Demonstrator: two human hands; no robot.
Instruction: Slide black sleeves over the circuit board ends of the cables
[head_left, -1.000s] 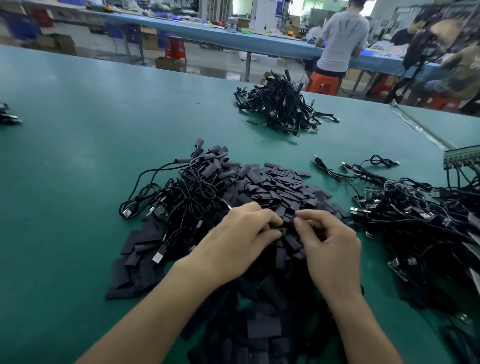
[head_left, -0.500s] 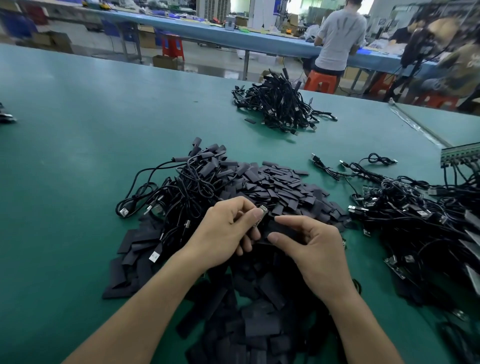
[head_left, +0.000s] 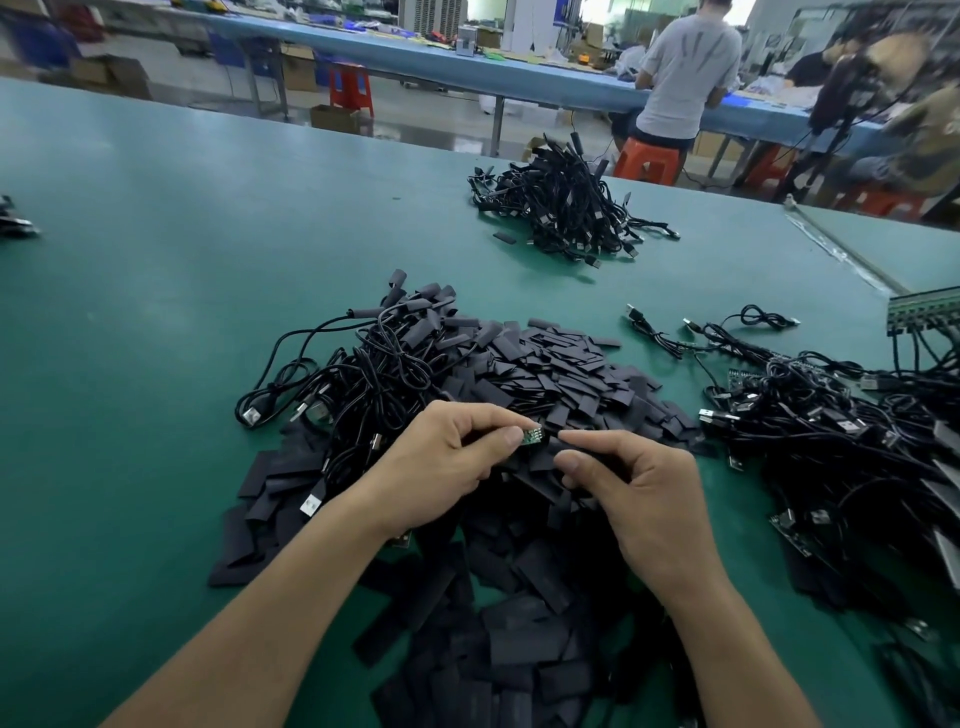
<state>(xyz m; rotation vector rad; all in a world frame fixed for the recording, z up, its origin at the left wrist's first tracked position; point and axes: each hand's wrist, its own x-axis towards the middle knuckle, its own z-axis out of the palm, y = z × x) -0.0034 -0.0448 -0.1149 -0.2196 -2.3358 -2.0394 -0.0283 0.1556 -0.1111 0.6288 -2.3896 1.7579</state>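
While both grips met above the pile of loose sleeves (head_left: 561, 374), I saw the left grip (head_left: 441, 467) pinching the small green circuit board (head_left: 532, 435) between thumb and forefinger, with its other fingers curled under. The right grip (head_left: 639, 499) had thumb and forefinger closed on a black sleeve (head_left: 543, 453). The sleeve's end lay just beside the board; whether the two touched I could not tell. The board sat between the two grips, over the pile on the green table (head_left: 156, 312). A tangle of cables (head_left: 374, 379) lay left of the pile and touched it. A larger heap of cables (head_left: 831, 426) lay to the right, and a third heap (head_left: 566, 208) lay well apart on the far side. Beyond the table, a person in a grey shirt (head_left: 685, 73) sat on an orange stool (head_left: 647, 161), back turned.
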